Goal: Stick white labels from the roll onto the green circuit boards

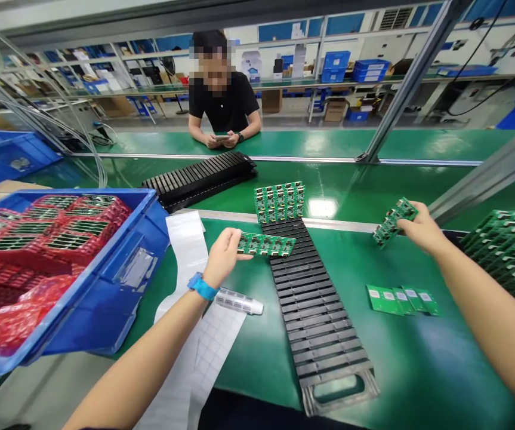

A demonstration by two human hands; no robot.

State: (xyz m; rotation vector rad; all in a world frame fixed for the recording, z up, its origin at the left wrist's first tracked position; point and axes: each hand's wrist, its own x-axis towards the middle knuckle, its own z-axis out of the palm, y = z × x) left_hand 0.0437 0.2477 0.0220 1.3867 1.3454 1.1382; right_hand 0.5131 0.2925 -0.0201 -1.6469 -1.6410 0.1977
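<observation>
My left hand (225, 255), with a blue strap on its wrist, is closed on the left end of a green circuit board (267, 245). That board is held over the far part of a black slotted rack (317, 310). Several upright circuit boards (280, 200) stand at the rack's far end. Off to the right, my right hand (422, 230) grips another circuit board (394, 222), tilted and above the table. Below it, several small green boards with white labels (401, 300) lie overlapping on the green table.
A blue bin (138, 280) with boards in red bubble wrap is at left. White label sheets (216, 346) and a roll (239, 301) lie beside the rack. Stacked boards (508, 251) stand far right. Another black rack (201, 173) lies behind. Across the table, a person (224, 110) holds a phone-like object.
</observation>
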